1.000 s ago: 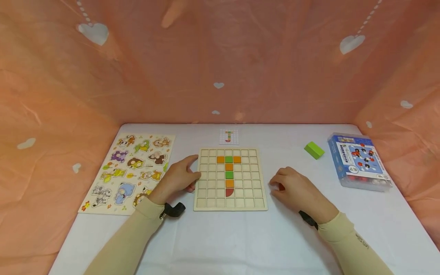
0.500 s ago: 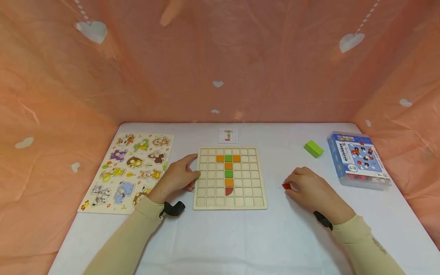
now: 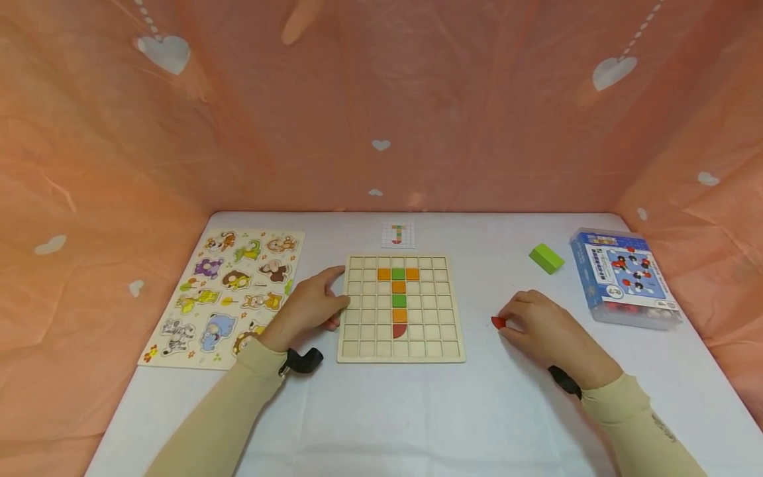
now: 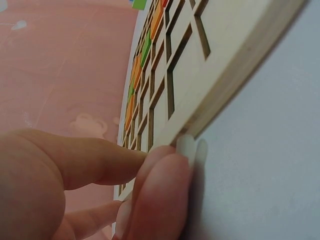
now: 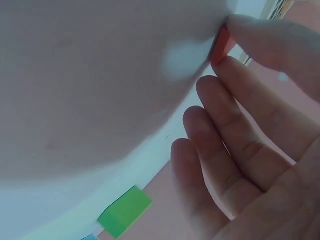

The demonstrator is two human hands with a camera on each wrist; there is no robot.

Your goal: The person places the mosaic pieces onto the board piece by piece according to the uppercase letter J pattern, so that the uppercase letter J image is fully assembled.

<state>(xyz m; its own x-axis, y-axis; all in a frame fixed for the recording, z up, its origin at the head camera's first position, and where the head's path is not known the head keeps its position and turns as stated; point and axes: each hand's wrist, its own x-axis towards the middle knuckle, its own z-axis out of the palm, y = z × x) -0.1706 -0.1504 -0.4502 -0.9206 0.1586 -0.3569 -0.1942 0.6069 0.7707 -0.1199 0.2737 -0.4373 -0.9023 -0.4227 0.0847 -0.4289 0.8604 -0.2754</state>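
Observation:
My right hand [image 3: 539, 334] pinches a small red block [image 3: 498, 322] between thumb and index finger, low over the white table to the right of the board. In the right wrist view that red block [image 5: 221, 46] sits at the fingertips, the other fingers loosely bent beside it. At the board's left edge, my left hand [image 3: 310, 305] touches the wooden grid board [image 3: 363, 351] with thumb and fingers. Orange and green square tiles [image 3: 399, 301] form a T on the grid, with a red quarter-round tile [image 3: 399, 330] at its foot.
Behind the board lies a small pattern card [image 3: 398, 235]. A green block [image 3: 546, 259] is at the right, and beyond it a blue boxed set [image 3: 626, 278]. An animal puzzle board [image 3: 220, 291] lies on the left, partly under the left forearm.
My right hand has moved right, away from the board, and the red block now shows at its fingertips. The left hand has stayed at the board's edge.

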